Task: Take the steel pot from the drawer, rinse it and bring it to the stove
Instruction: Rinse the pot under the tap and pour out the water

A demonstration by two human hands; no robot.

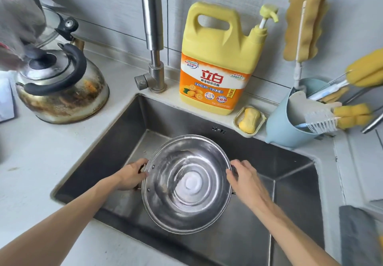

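Observation:
The steel pot [186,184] is round and shiny, and it hangs over the steel sink [290,174] with its open mouth facing me. Its inside shows ring-shaped reflections, possibly from water. My left hand [130,175] is closed around the pot's left side handle. My right hand [242,177] grips the right rim and handle. The tall steel faucet [152,37] rises behind the sink, and no stream of water is visible from it.
A stained steel kettle [62,85] stands on the counter to the left. Behind the sink are a yellow detergent jug [217,68], a soap dish [249,120] and a blue holder [290,120] with brushes and sponges. A grey cloth [360,236] lies at right.

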